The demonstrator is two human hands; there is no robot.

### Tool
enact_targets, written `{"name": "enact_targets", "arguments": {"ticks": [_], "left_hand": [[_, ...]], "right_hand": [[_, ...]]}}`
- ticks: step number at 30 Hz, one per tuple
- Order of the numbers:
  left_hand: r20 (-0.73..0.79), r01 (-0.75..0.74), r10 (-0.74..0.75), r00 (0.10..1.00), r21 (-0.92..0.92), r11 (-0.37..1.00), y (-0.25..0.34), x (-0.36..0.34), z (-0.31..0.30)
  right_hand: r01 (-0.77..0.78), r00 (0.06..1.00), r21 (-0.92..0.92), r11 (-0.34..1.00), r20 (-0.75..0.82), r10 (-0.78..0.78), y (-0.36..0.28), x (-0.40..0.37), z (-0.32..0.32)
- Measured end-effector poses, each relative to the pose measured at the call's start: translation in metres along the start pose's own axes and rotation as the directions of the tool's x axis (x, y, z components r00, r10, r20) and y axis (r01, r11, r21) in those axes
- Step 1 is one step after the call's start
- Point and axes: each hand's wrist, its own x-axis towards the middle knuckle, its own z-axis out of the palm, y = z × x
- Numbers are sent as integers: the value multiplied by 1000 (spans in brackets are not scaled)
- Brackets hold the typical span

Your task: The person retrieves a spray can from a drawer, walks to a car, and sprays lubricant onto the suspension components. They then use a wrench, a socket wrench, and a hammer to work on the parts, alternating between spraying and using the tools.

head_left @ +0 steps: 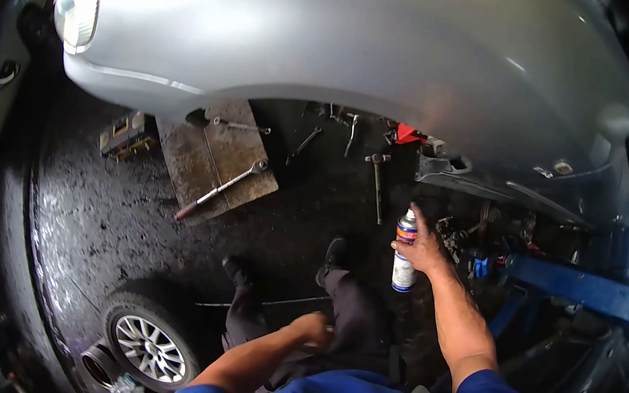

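Note:
My right hand [426, 250] is wrapped round an aerosol spray can [403, 272], white and blue with an orange and purple band. The can stands upright in my grip, and my index finger reaches up to its nozzle. In front of my thighs is my left hand [312, 330], its fingers curled in; whatever it may hold is hidden. A hammer [378, 188] lies on the dark floor beyond the can. Right of my right hand, dirty metal parts [450, 234] sit beside the car, too cluttered to tell apart.
A silver car's fender [308, 48] overhangs the far side. Beneath it lie a stained board [217, 162], a long ratchet [226, 186] and several wrenches. A wheel [150, 345] lies near my left leg. A blue lift arm [583, 289] juts in from the right.

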Motion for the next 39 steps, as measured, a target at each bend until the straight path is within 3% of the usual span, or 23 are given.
{"name": "enact_targets", "arguments": {"ticks": [2,4,8,9,11,14,17,21,22,23,24,25,26,27,28,30,31,32,33,34,36,38,39], "left_hand": [[40,-126,126,991,14,992,48,-6,-2],[228,-323,257,939,329,887,54,28,25],[296,-312,219,930,319,895,41,17,39],[288,-410,326,900,307,859,29,20,50],[309,-573,491,815,295,765,5,32,81],[473,-806,708,524,9,592,-52,93,208],[456,-766,641,617,163,622,-21,1,119],[433,-675,539,722,271,686,-14,-34,29],[476,-603,437,763,282,746,-12,-34,4],[320,-455,366,874,271,848,-18,-33,-21],[161,-301,269,950,230,926,-28,-31,-42],[-59,-297,318,946,230,927,-47,-9,-56],[-175,-134,204,963,346,929,-52,2,-87],[-346,-8,88,934,226,974,-51,-7,-129],[-531,90,16,847,173,981,-71,13,-150],[-796,191,-151,586,-45,980,-113,54,-185],[-860,219,-182,476,-85,972,-124,61,-203],[-908,273,-194,370,-94,958,-144,83,-216],[-909,267,-203,364,-107,958,-156,95,-231],[-947,248,-177,268,-110,963,-165,106,-241],[-946,221,-233,227,-183,958,-160,101,-256],[-973,157,-207,106,-189,969,-169,114,-264],[-972,195,-214,95,-193,962,-178,121,-269]], "right_hand": [[7,1000,-117,993,-3,-7,-14,-5,4],[-45,999,-249,967,-9,44,-30,-12,4],[-8,999,-367,930,-51,-11,-43,-29,15],[25,996,-383,923,-70,-56,-44,-33,18],[11,996,-401,916,-74,-44,-49,-38,26],[-33,999,-336,941,-39,20,-57,-36,39],[-43,999,-304,952,9,48,-78,-27,49],[18,1000,-281,960,26,-11,-95,-10,62],[45,999,-233,971,29,-40,-85,1,67],[130,986,-297,946,-65,-156,-71,12,74],[71,996,-40,997,-46,-73,-73,22,78],[38,998,-7,999,-41,-38,-69,35,79],[2,999,23,1000,-41,-1,-62,48,78],[-3,999,52,999,-49,6,-59,61,77],[195,974,16,981,-121,-192,-31,84,80],[398,870,-205,894,-223,-439,-17,123,76],[427,868,-99,899,-235,-438,-7,140,74],[359,912,-12,933,-208,-353,7,160,72],[346,909,-14,938,-243,-339,13,174,68],[363,886,-64,929,-284,-366,11,185,65],[381,833,-168,909,-365,-417,5,205,58],[365,779,-248,897,-446,-440,17,236,58],[373,789,-149,916,-468,-398,24,251,60]]}}
